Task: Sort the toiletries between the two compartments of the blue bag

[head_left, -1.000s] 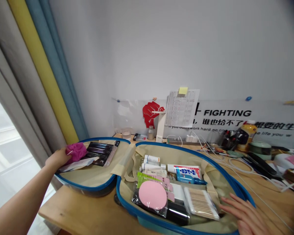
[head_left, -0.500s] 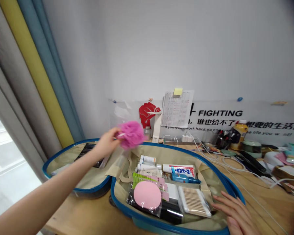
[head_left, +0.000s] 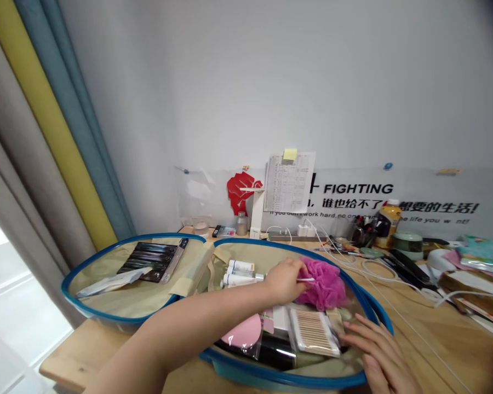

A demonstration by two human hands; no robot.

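Observation:
My left hand (head_left: 286,280) is closed on a pink mesh bath puff (head_left: 322,284), at the back right of the blue-rimmed open case (head_left: 298,377). My right hand (head_left: 373,347) lies over the case's right edge, fingers stretched out, holding nothing. Just left of those fingertips is a clear pack of cotton swabs (head_left: 314,331). A pink oval pad (head_left: 243,331) in clear wrap lies partly under my left forearm, beside a black item (head_left: 277,351). White-capped tubes (head_left: 241,272) show behind my wrist. The forearm and puff hide other contents.
The case's other half (head_left: 107,306) lies open at left, holding a black brush set (head_left: 150,260) and a flat white packet (head_left: 114,282). Behind stand a white lamp (head_left: 257,213) and a small bottle (head_left: 241,224). Cables, pens and a yellow bottle (head_left: 388,224) crowd the desk's right.
My left hand has carried the bath puff from above the case's hinge rightward and down into the right half. My right hand stays at the edge. The view has shifted slightly.

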